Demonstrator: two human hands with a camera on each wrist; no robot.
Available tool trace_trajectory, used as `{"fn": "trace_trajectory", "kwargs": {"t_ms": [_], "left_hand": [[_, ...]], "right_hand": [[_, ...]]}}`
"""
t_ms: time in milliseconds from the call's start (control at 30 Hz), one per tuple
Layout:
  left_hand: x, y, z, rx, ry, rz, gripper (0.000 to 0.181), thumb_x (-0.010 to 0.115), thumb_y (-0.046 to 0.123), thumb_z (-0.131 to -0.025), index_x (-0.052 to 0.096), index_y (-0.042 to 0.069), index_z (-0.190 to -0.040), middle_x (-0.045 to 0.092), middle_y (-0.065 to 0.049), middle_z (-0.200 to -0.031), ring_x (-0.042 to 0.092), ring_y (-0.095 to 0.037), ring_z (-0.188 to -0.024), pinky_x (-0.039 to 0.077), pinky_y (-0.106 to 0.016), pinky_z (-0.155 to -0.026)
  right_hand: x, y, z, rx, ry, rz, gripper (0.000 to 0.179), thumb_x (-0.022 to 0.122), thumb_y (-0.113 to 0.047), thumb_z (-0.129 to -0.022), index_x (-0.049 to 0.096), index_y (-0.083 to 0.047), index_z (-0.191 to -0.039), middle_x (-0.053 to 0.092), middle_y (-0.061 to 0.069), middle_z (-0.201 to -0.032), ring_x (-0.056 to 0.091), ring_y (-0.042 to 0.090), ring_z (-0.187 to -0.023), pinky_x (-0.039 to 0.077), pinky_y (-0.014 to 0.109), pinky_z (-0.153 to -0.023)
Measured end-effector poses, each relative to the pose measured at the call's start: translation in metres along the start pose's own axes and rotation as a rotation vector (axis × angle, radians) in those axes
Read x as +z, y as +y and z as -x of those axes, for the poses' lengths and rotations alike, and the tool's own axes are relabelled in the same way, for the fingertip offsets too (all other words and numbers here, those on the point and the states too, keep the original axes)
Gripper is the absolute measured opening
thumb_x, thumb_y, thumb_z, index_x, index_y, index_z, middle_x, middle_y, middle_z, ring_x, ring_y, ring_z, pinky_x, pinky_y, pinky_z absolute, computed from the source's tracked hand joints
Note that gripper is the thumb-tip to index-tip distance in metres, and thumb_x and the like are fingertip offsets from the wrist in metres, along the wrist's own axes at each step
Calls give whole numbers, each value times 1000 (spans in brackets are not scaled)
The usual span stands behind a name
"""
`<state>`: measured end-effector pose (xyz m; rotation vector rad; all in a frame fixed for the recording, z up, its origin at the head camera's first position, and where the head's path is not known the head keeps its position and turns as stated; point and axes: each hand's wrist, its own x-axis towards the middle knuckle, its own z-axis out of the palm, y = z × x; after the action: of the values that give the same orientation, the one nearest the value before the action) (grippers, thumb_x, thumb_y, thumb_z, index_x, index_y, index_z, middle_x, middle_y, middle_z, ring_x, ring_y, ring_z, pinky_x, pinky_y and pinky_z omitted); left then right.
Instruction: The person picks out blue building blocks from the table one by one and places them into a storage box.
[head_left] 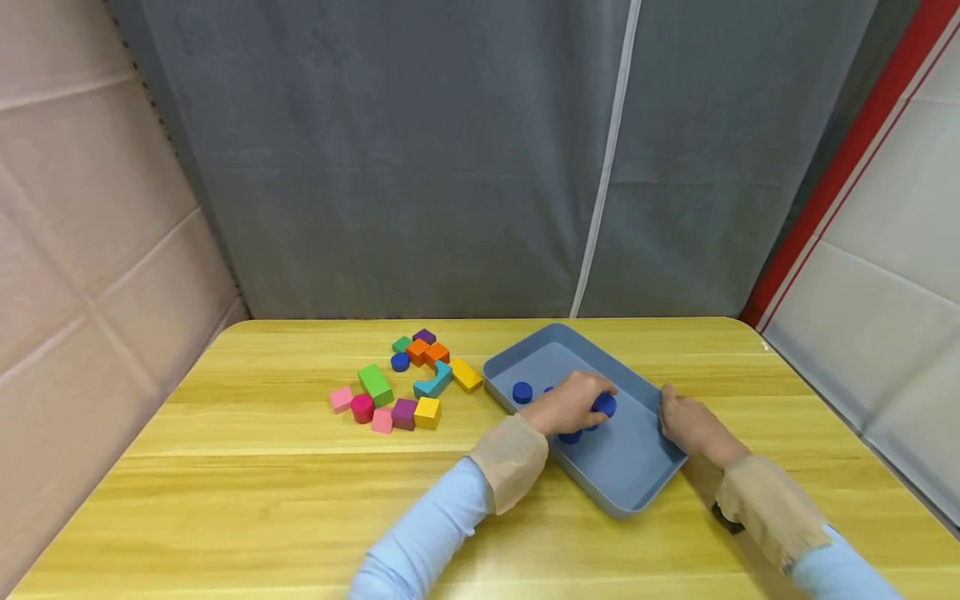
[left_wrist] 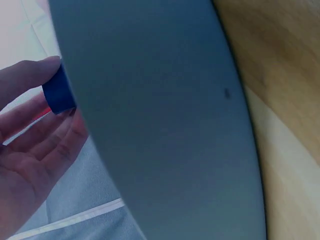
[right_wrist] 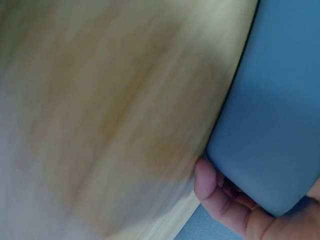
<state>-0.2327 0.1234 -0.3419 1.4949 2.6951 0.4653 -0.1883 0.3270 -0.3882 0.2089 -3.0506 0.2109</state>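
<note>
A blue-grey rectangular tray point(head_left: 630, 467) lies slanted on the table, with several round blue blocks inside. My left hand point(head_left: 567, 404) reaches over its near wall and pinches a blue cylinder block point(head_left: 604, 405) between thumb and fingers. The left wrist view shows that blue cylinder block point(left_wrist: 59, 92) in the grasp, partly behind the tray wall point(left_wrist: 160, 120). At the tray's right side my right hand point(head_left: 693, 423) grips the rim. In the right wrist view its fingers point(right_wrist: 206, 182) curl under the tray's corner. Another blue block point(head_left: 522, 392) lies near the tray's left end.
Left of the tray sits a loose group of coloured blocks, among them a green block point(head_left: 375, 384), a cyan arch point(head_left: 433, 381), a yellow cube point(head_left: 427, 412) and a red cylinder point(head_left: 362, 408). A grey curtain point(head_left: 420, 167) hangs behind the wooden table point(head_left: 247, 500).
</note>
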Motion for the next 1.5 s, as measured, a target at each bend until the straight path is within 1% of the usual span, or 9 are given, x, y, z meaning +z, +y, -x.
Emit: {"fn": "trace_trajectory", "kwargs": {"t_ms": [233,400,500,733,833,967,1100,1333,1500], "left_hand": [[2,6,-7,-3,-58,-44,37,63,18,-83,58,10,-118,58,0,-116,52,-8,-107,38,-14,-88],[4,12,-14,-40,-113,-50,37,63,17,-83,58,13,-119,58,3,-118,51,-7,-108,39,-14,-87],[8,14,-18,-48,-134,-60,37,63,16,-82,58,14,-119,58,3,-118,51,-6,-108,40,-14,-86],[15,16,-21,-1,-152,-69,33,64,9,-81,62,11,-113,61,2,-111,54,-6,-101,40,-13,-84],[17,19,-21,-1,-170,-67,32,64,9,-80,63,12,-112,62,3,-109,54,-4,-99,41,-12,-82],[21,22,-22,-29,-204,-65,32,64,9,-80,63,15,-112,61,6,-109,55,-2,-95,42,-11,-79],[24,26,-23,-55,-236,-58,32,64,9,-81,63,15,-112,61,6,-107,55,-1,-88,43,-11,-74],[27,30,-23,-68,-280,-100,25,65,10,-79,64,15,-104,62,6,-95,54,-3,-75,41,-11,-63],[28,31,-23,-98,-321,-117,25,65,11,-80,63,16,-104,61,6,-97,53,-4,-77,42,-13,-64]], "right_hand": [[-1,0,-1,4,-13,0,10,41,-1,-88,34,6,-85,43,11,-58,47,21,-49,38,31,-43],[0,0,0,1,2,9,11,42,-1,-87,34,5,-84,43,11,-57,48,22,-48,38,31,-42],[0,0,-1,-4,5,6,10,42,-1,-87,34,6,-83,43,11,-57,48,22,-48,38,32,-42],[-1,-1,-1,-8,5,2,11,42,-1,-87,35,7,-84,44,11,-57,47,21,-48,39,31,-42],[-1,-1,-1,-4,2,-4,10,41,-1,-87,35,6,-83,43,11,-57,47,21,-48,38,31,-42],[0,0,0,-7,10,-1,11,42,-1,-87,35,5,-81,43,10,-56,47,21,-47,38,31,-41],[0,0,0,-21,22,0,11,42,-1,-86,35,5,-81,42,10,-55,46,21,-46,37,30,-41],[0,1,0,-28,35,10,11,43,-1,-86,35,5,-80,42,10,-55,46,21,-46,37,31,-41],[1,2,-1,-26,27,16,11,42,-1,-87,36,6,-81,43,10,-55,47,21,-46,38,31,-41]]}}
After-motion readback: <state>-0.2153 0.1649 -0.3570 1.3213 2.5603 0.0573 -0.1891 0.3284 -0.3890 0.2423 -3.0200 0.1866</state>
